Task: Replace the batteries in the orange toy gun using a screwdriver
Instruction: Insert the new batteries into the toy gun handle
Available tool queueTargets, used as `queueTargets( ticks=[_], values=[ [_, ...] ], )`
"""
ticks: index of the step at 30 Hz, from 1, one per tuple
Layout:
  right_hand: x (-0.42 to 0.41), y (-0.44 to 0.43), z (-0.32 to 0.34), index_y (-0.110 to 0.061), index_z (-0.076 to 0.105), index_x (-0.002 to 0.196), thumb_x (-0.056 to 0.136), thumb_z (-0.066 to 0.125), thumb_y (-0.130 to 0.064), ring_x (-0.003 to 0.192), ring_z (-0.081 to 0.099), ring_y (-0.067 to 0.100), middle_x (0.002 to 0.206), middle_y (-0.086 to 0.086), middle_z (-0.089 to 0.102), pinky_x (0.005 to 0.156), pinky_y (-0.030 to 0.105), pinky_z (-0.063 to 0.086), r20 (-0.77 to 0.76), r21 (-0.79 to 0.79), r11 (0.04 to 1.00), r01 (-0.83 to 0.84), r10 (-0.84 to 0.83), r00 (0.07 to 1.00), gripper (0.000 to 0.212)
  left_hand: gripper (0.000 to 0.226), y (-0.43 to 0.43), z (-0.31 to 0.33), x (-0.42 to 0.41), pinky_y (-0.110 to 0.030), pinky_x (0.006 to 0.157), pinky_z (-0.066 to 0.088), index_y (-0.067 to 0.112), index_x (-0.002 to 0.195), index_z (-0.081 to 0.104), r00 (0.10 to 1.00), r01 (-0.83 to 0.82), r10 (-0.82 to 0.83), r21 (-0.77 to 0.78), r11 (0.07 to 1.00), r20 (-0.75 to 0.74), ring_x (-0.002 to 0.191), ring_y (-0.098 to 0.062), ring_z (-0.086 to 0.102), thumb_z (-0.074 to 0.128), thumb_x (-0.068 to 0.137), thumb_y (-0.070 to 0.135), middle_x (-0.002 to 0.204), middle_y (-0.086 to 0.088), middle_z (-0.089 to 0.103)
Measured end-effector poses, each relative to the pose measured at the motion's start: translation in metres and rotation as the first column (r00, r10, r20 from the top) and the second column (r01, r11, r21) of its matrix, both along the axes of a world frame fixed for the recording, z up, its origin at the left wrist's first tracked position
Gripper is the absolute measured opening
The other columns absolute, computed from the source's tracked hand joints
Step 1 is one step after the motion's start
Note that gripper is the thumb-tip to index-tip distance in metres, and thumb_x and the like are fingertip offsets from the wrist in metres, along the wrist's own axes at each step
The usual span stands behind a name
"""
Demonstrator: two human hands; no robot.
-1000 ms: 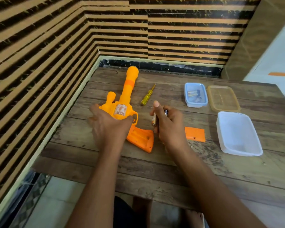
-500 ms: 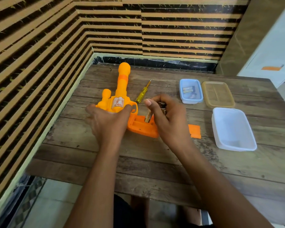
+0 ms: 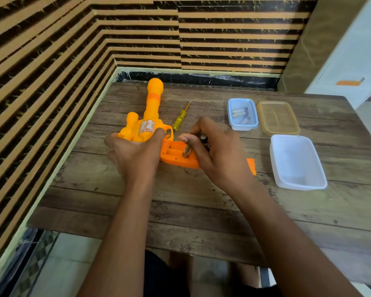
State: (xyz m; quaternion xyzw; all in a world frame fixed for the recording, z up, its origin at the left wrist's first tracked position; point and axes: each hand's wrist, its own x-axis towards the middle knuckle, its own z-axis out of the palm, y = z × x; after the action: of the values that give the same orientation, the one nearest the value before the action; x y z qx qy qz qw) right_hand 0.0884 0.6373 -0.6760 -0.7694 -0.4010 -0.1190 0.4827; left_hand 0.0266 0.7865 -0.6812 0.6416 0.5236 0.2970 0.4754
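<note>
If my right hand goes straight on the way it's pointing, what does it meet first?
Likely the open battery compartment in the toy gun's grip: the battery the right hand pinches points down into it. Whether it already touches is unclear.

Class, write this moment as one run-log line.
left hand: holds toy gun | right hand: pinches battery at open compartment | screwdriver: lying on table

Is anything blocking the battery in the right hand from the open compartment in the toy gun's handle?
Nothing visible. The right hand pinches the battery, its lower end at the open compartment of the orange toy gun. The orange cover lies off to the right; the left hand holds the gun's body, clear of the opening.
</note>
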Motion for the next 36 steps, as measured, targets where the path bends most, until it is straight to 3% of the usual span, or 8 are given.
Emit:
queueTargets(
  ticks=[3, 7, 19, 26, 29, 32, 34, 36],
  values=[
    [-0.001, 0.0, 0.002, -0.009, 0.059, 0.097, 0.103, 0.049, -0.056, 0.056, 0.064, 0.016, 0.07, -0.01, 0.071, 0.052, 0.041, 0.054, 0.076, -0.065, 0.998, 0.009, -0.004, 0.997, 0.049, 0.088, 0.0, 0.001, -0.001, -0.05, 0.084, 0.062, 0.025, 0.114, 0.039, 1.0, -0.001, 0.001, -0.004, 1.0, 0.003, 0.109, -0.032, 0.067, 0.083, 0.046, 0.06, 0.109, -0.003, 0.066],
    [0.001, 0.0, 0.004, -0.016, 0.051, 0.103, 0.103, 0.026, -0.069, 0.054, 0.064, 0.033, 0.07, -0.002, 0.072, 0.046, 0.044, 0.051, 0.176, -0.178, 0.984, 0.015, 0.017, 0.984, 0.059, 0.085, 0.0, 0.0, -0.001, -0.045, 0.075, 0.063, 0.021, 0.114, 0.044, 0.998, -0.018, 0.021, -0.051, 0.999, 0.053, 0.096, -0.028, 0.072, 0.085, 0.049, 0.055, 0.103, -0.002, 0.068],
    [0.007, -0.014, 0.011, -0.008, 0.066, 0.091, 0.097, 0.063, -0.046, 0.05, 0.055, 0.028, 0.058, -0.006, 0.051, 0.043, 0.044, 0.045, 0.153, -0.169, 0.979, -0.113, 0.139, 0.978, 0.038, 0.087, 0.0, -0.005, 0.002, -0.042, 0.069, 0.061, 0.014, 0.126, 0.046, 0.997, -0.047, 0.052, -0.079, 0.996, 0.061, 0.092, -0.026, 0.072, 0.092, 0.061, 0.048, 0.106, -0.004, 0.068],
    [0.012, -0.013, 0.003, -0.016, 0.072, 0.088, 0.099, 0.048, -0.047, 0.053, 0.058, 0.034, 0.062, 0.005, 0.063, 0.047, 0.044, 0.051, 0.237, -0.338, 0.938, -0.076, 0.163, 0.958, 0.041, 0.082, -0.004, -0.007, 0.005, -0.034, 0.063, 0.055, 0.017, 0.122, 0.044, 0.998, -0.022, 0.025, -0.051, 0.998, 0.051, 0.095, -0.027, 0.071, 0.091, 0.062, 0.047, 0.109, -0.005, 0.067],
    [0.01, -0.012, 0.005, -0.022, 0.076, 0.093, 0.099, 0.051, -0.047, 0.06, 0.063, 0.023, 0.068, -0.001, 0.069, 0.057, 0.04, 0.055, 0.109, -0.321, 0.939, -0.124, 0.167, 0.98, 0.035, 0.084, -0.004, -0.006, 0.004, -0.039, 0.069, 0.058, 0.02, 0.12, 0.041, 1.0, -0.011, 0.012, -0.031, 0.999, 0.028, 0.101, -0.029, 0.069, 0.088, 0.058, 0.051, 0.109, -0.004, 0.065],
    [0.002, -0.009, 0.013, -0.018, 0.077, 0.093, 0.102, 0.065, -0.03, 0.061, 0.06, 0.002, 0.066, -0.015, 0.065, 0.06, 0.016, 0.045, -0.23, 0.06, 0.994, -0.089, 0.101, 0.968, 0.02, 0.088, -0.004, -0.006, 0.004, -0.045, 0.069, 0.064, 0.017, 0.122, 0.046, 0.999, -0.03, 0.033, -0.09, 0.996, 0.04, 0.091, -0.027, 0.073, 0.089, 0.055, 0.054, 0.107, -0.005, 0.069],
    [0.001, -0.005, 0.015, -0.011, 0.073, 0.087, 0.105, 0.061, -0.028, 0.043, 0.048, 0.003, 0.052, -0.009, 0.055, 0.046, 0.019, 0.037, -0.577, 0.28, 0.956, 0.087, 0.095, 0.811, 0.027, 0.087, -0.004, -0.006, 0.005, -0.047, 0.069, 0.065, 0.018, 0.12, 0.046, 0.999, -0.032, 0.035, -0.092, 0.995, 0.04, 0.09, -0.026, 0.074, 0.089, 0.054, 0.055, 0.106, -0.006, 0.07],
    [0.003, -0.002, 0.012, -0.008, 0.064, 0.082, 0.108, 0.053, -0.031, 0.034, 0.033, 0.012, 0.047, 0.002, 0.044, 0.038, 0.019, 0.026, -0.857, 0.388, 0.879, 0.277, 0.234, 0.459, 0.036, 0.085, -0.004, -0.005, 0.006, -0.049, 0.072, 0.065, 0.019, 0.119, 0.044, 0.999, -0.029, 0.031, -0.079, 0.996, 0.025, 0.09, -0.025, 0.073, 0.09, 0.057, 0.053, 0.105, -0.004, 0.069]
  ],
)
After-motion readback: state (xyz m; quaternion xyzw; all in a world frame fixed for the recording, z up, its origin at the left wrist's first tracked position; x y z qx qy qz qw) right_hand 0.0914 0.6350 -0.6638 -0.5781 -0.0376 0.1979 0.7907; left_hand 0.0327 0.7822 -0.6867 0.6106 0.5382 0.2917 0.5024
